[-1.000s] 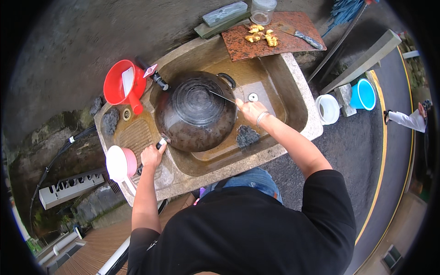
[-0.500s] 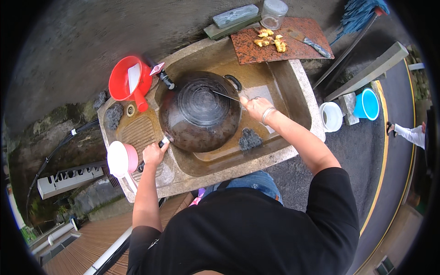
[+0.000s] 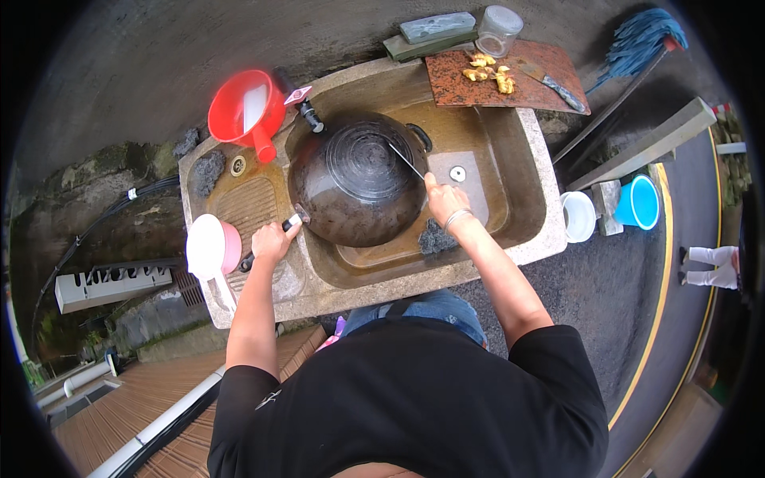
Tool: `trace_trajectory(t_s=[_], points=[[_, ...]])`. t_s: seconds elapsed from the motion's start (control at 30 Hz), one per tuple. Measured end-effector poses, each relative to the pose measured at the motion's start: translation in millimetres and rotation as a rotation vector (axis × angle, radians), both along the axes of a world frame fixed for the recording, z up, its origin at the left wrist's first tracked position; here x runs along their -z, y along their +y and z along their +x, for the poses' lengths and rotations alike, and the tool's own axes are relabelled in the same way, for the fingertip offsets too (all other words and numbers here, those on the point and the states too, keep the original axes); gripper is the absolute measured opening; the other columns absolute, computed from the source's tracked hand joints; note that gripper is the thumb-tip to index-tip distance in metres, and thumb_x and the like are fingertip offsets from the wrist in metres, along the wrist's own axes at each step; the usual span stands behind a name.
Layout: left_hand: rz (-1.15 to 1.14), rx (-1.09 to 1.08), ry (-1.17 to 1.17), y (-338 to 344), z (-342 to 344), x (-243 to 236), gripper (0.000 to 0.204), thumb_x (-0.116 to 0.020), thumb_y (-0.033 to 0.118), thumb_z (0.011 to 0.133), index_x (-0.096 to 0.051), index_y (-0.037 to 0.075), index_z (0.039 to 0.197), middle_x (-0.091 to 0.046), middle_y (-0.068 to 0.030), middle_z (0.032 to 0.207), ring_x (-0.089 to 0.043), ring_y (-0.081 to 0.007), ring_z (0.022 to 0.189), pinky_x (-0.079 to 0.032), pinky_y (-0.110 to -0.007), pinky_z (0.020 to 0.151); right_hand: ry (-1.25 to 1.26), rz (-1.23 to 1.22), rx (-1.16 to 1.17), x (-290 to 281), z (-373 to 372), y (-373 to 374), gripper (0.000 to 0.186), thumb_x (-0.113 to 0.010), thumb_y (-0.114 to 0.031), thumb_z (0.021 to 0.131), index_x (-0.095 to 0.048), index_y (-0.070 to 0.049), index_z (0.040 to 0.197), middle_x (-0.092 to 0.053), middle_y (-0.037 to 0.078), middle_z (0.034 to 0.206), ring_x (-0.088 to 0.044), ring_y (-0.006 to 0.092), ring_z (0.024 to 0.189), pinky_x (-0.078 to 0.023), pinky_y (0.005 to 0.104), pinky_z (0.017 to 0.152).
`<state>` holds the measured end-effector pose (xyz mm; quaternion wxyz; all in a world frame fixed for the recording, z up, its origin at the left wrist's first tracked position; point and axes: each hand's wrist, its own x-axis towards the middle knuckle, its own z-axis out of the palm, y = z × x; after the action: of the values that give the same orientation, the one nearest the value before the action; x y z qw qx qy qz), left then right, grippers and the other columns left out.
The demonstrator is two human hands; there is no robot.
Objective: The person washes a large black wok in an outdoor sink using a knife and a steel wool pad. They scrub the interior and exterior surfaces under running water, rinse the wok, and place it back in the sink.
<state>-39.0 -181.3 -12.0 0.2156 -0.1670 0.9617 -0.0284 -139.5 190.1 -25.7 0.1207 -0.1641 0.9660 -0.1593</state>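
- Stone sink (image 3: 532,209): encloses both hands and the wok.
- Dark wok (image 3: 358,179): lies tilted in the sink, between the two hands.
- Left hand (image 3: 273,240): fingers closed around the wok's handle (image 3: 268,241).
- Right hand (image 3: 446,203): fingers pinched on a thin metal tool (image 3: 406,162), its tip touching the wok.
- Dark scouring pad (image 3: 436,238): just below the right hand.

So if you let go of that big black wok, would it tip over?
Probably it would rock. The wok has a round bottom and sits tilted in the stone sink, steadied only by the left hand on its handle. It looks like thick dark metal, so likely heavy. It seems wet, so perhaps slippery where the right hand works a thin tool against it.
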Motion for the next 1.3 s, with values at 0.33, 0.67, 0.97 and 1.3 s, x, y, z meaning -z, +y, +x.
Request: trace_trajectory(t_s=[0.33, 0.67, 0.97, 1.3], points=[[0.075, 0.014, 0.036, -4.1, 2.4, -2.3, 0.076, -0.041, 0.072, 0.082, -0.067, 0.0, 0.093, -0.067, -0.0227, 0.092, -0.064, -0.0348, 0.093, -0.05, -0.043, 0.081, 0.104, 0.035, -0.043, -26.5, 81.8, -46.7, 0.029, -0.045, -0.006, 0.084, -0.045, -0.006, 0.114, -0.057, 0.015, 0.097, -0.066, 0.0347, 0.07, -0.054, 0.0426, 0.061], [0.144, 0.0, 0.044, -6.0, 4.9, -5.1, 0.074, -0.044, 0.069, 0.082, -0.068, 0.001, 0.094, -0.067, -0.0222, 0.095, -0.064, -0.0341, 0.094, -0.05, -0.043, 0.082, 0.047, 0.129, 0.057, -28.4, 113.6, -63.4, 0.036, -0.044, -0.008, 0.086, -0.039, -0.004, 0.121, -0.06, 0.021, 0.098, -0.066, 0.0362, 0.072, -0.054, 0.0441, 0.063], [0.139, 0.037, 0.052, -15.9, 2.2, 7.2, 0.071, -0.045, 0.066, 0.082, -0.069, 0.001, 0.093, -0.066, -0.0227, 0.097, -0.064, -0.0346, 0.096, -0.048, -0.043, 0.085, 0.043, 0.109, 0.221, -25.9, 101.0, -75.5, 0.022, -0.045, -0.006, 0.086, -0.042, -0.002, 0.107, -0.062, 0.024, 0.092, -0.067, 0.0353, 0.075, -0.054, 0.0428, 0.065], [-0.001, 0.124, 0.16, -13.3, 5.7, 24.7, 0.08, -0.038, 0.07, 0.084, -0.066, -0.005, 0.088, -0.066, -0.0262, 0.091, -0.064, -0.0399, 0.089, -0.049, -0.048, 0.08, 0.077, -0.017, 0.259, -21.9, 87.8, -73.4, 0.021, -0.043, -0.013, 0.09, -0.052, 0.0, 0.105, -0.069, 0.018, 0.084, -0.069, 0.0295, 0.077, -0.055, 0.0385, 0.067]])
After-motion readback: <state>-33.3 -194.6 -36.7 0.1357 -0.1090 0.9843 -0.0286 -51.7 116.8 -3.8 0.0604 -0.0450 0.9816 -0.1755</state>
